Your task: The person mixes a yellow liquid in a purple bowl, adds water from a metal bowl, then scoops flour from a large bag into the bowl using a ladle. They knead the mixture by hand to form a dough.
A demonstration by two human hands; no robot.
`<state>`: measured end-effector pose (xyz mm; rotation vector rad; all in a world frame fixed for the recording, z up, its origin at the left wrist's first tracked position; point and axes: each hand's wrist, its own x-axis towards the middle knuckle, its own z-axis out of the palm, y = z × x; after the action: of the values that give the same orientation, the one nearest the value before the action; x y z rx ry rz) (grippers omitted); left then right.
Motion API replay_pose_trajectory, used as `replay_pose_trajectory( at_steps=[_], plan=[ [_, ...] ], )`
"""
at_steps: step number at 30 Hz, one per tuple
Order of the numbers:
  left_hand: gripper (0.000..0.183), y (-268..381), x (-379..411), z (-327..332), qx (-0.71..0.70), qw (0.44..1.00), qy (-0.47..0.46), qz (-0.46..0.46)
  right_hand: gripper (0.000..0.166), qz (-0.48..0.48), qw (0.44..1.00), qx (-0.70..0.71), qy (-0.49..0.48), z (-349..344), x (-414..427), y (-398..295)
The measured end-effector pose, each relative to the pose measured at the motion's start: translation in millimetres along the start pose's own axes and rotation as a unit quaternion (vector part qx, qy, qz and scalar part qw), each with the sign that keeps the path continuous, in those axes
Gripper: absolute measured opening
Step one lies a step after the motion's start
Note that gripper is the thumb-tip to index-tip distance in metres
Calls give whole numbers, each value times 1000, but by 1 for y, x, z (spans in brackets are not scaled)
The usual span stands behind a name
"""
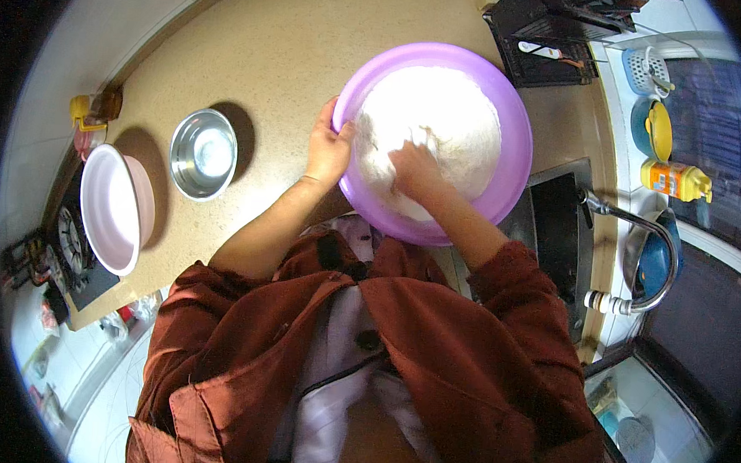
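Observation:
A large purple plastic basin [514,145] stands at the front of the counter and holds a broad heap of white flour [434,96]. With thumb at the rim and fingers around the outside, my left hand [330,146] grips the basin's left side. My right hand [416,170] reaches down into the flour near the basin's middle. Its fingertips are partly buried, and whitish clumps show around them. Whether those fingers close on anything is hidden. The flour's far part is too bright to show detail.
Left on the tan counter [279,50] are a steel bowl [203,155] and a pale pink basin [111,208]. A gas stove [71,241] lies beyond. Rightward are a sink [556,222], a curved faucet [665,241] and a yellow bottle [675,179]. A black rack [538,26] stands back right.

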<state>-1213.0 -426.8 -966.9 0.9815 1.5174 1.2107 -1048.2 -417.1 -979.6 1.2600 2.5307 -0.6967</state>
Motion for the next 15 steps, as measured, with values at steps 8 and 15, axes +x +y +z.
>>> replay_pose_trajectory(
  at_steps=[8, 15],
  plan=[
    [43, -6, 0, -11, 53, 999, -1, -2, 25, 167, 975, 28, 146, -30, 8, 55],
    [40, 5, 2, -6, 26, 999, -25, -36, 33, 67, 998, 1, 20, -20, 38, 11]
  ],
)
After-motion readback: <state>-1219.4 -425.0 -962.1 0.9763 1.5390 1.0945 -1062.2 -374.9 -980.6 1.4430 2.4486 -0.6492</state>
